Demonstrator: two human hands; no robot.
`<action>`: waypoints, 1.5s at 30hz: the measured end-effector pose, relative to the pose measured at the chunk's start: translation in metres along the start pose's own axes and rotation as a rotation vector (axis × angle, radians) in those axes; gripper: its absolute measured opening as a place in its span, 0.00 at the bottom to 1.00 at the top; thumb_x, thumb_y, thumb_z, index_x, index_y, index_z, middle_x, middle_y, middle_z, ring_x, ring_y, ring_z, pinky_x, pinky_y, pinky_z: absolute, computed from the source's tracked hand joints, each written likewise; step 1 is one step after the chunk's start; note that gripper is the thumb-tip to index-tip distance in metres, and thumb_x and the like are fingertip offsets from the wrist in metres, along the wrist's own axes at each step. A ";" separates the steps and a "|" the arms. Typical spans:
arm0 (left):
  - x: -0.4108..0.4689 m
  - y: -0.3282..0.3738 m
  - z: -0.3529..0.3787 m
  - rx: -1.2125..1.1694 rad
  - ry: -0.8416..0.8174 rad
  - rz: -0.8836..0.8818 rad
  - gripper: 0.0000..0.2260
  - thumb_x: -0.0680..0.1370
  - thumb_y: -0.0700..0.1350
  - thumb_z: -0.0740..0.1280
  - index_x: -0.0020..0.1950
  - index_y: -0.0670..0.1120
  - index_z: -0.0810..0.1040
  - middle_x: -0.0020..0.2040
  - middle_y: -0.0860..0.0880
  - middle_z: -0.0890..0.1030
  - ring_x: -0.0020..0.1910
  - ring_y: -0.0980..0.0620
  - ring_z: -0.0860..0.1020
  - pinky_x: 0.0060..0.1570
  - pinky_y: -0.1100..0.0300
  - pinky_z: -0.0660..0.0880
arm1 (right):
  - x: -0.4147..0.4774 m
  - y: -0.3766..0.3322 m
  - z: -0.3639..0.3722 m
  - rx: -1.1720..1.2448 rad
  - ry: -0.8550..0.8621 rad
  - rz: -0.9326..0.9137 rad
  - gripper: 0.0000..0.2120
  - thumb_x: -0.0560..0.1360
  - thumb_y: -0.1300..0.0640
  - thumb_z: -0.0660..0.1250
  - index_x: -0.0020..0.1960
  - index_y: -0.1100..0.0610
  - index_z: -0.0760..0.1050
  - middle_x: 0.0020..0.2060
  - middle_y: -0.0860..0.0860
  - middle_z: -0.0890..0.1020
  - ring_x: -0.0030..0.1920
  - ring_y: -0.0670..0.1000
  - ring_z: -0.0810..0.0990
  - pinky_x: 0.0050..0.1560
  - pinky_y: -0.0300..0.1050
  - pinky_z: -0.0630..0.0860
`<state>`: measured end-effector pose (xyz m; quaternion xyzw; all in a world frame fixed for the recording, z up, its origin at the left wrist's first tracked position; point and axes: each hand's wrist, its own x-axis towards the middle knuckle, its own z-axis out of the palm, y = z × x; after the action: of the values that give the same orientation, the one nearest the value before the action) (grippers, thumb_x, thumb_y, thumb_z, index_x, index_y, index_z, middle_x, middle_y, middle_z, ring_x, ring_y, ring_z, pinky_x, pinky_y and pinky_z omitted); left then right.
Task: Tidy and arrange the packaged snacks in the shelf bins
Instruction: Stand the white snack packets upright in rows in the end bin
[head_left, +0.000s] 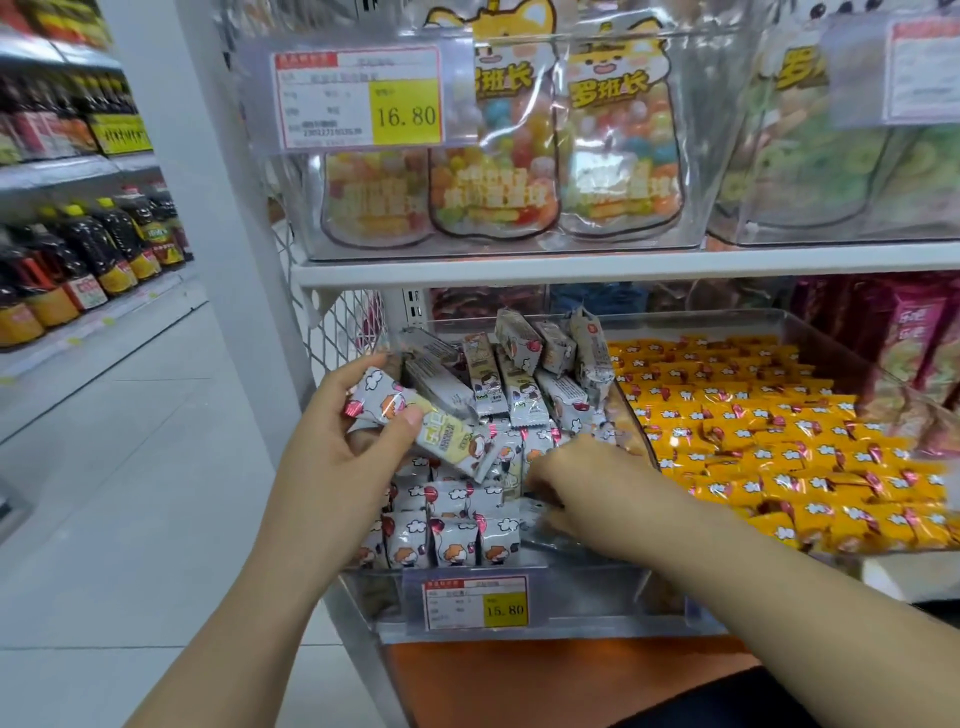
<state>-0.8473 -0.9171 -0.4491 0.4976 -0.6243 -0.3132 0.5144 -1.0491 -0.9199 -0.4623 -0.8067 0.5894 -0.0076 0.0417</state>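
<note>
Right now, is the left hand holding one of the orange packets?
No, the left hand grips a white cartoon-print packet; the orange packets lie apart, to its right.

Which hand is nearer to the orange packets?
Right. The right hand is among the white packets, just left of the orange packets; the left hand holds a packet farther left.

Head-worn, angled down, near bin (597, 597)
</note>
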 end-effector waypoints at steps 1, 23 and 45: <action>-0.001 0.000 -0.002 0.006 0.004 -0.007 0.16 0.75 0.50 0.68 0.57 0.68 0.71 0.45 0.40 0.81 0.44 0.38 0.79 0.46 0.41 0.79 | 0.005 -0.003 0.004 0.000 -0.031 0.015 0.04 0.74 0.61 0.64 0.48 0.60 0.75 0.42 0.55 0.77 0.46 0.57 0.78 0.42 0.45 0.72; -0.007 0.001 0.011 0.064 -0.083 0.037 0.17 0.75 0.51 0.67 0.59 0.68 0.68 0.38 0.46 0.82 0.37 0.52 0.81 0.38 0.60 0.78 | -0.043 0.054 -0.055 1.079 -0.013 0.024 0.11 0.71 0.64 0.69 0.52 0.55 0.76 0.40 0.49 0.83 0.36 0.48 0.79 0.36 0.36 0.76; 0.010 -0.005 0.061 0.583 -0.354 0.191 0.21 0.76 0.52 0.67 0.68 0.58 0.68 0.60 0.52 0.78 0.55 0.56 0.74 0.50 0.65 0.69 | -0.051 0.061 -0.052 1.503 0.392 0.091 0.11 0.61 0.62 0.71 0.36 0.57 0.69 0.46 0.61 0.80 0.37 0.56 0.83 0.36 0.42 0.80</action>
<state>-0.9041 -0.9353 -0.4669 0.5008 -0.8107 -0.1535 0.2616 -1.1255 -0.8932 -0.4132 -0.5206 0.4552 -0.5461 0.4728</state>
